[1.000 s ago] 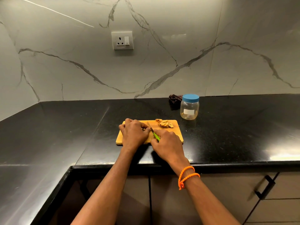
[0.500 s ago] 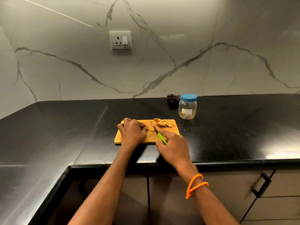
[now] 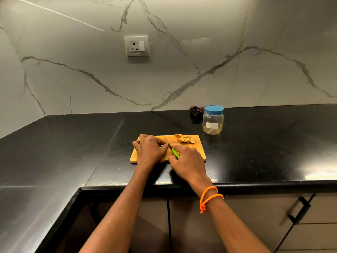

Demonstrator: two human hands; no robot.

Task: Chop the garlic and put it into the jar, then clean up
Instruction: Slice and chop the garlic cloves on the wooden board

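Head view shows the chopping under way at the centre of the frame. Whatever garlic is being cut sits under the curled fingers of the left hand, hidden from sight, so I cannot tell how much of it is done. The right hand is wrapped round the green handle of a small knife, whose blade points up the frame and meets the left fingertips. Both hands rest on a wooden cutting board that lies on the black counter.

At the board's upper right corner lies a little heap of pale brown bits, apart from the hands; they could be peels or cut pieces, too small to say which.

Just above and right of the board stands a clear jar with its blue lid on. It looks empty, bar a white label. Behind it, against the marble wall, sits a dark crumpled thing, perhaps a cloth.

By my reckoning the task is at an early stage: cutting goes on, nothing has gone into the jar, the lid has yet to come off, and the tidying is all still to do.
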